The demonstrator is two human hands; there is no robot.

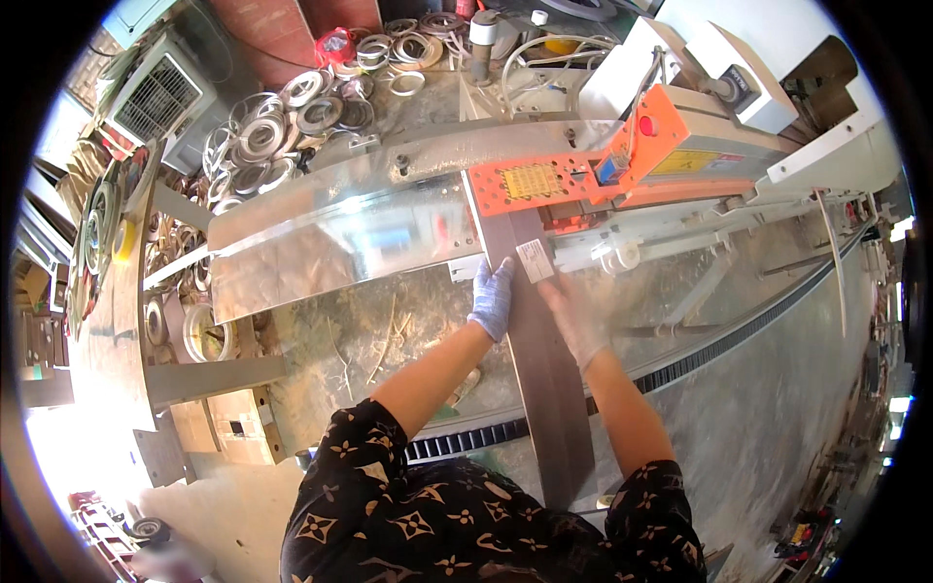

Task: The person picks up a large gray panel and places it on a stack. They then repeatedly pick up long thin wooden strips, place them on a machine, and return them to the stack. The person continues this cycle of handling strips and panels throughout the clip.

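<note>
A long dark brown board [544, 389] runs from my body up to the orange machine head, its far end under the perforated orange guard [535, 182]. My left hand [492, 294], in a pale glove, grips the board's left edge with the thumb on top. On the board's face is a small white printed label [534, 261]. My right hand [575, 313] is at the board's right edge, fingertips by the label's lower corner. Motion smears that hand, so its finger closure is unclear.
A shiny metal machine table [335, 257] extends left of the board. A red button [647, 125] sits on the orange housing. Coils of edge-banding strip [262, 141] lie heaped at the back left. A black roller track [700, 360] curves across behind my arms.
</note>
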